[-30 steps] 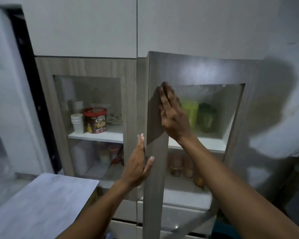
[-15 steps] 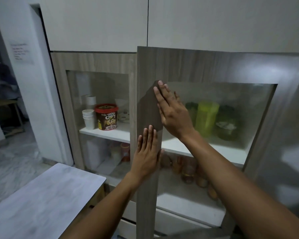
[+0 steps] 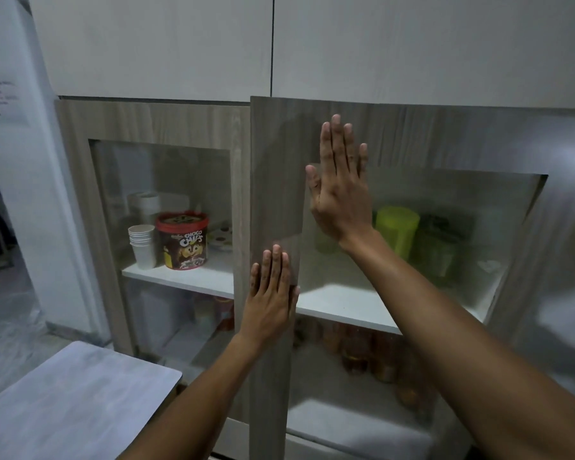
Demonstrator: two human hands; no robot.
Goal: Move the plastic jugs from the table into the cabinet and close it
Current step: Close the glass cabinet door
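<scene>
Head view: our left hand [image 3: 271,293] and right hand [image 3: 341,184] lie flat, fingers spread, holding nothing, on the cabinet door [image 3: 276,200] — green jugs [image 3: 397,232] shelved inside. Pushing unevenly might leave it ajar — or rattle the glass.

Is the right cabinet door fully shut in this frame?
Nearly shut: right cabinet door overlaps the left door's frame, standing slightly proud.

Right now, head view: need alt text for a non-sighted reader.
Both hands press flat on the right cabinet door, left hand low on its wooden edge, right hand higher at the glass corner. Behind the glass, green plastic jugs stand on a white shelf.
</scene>
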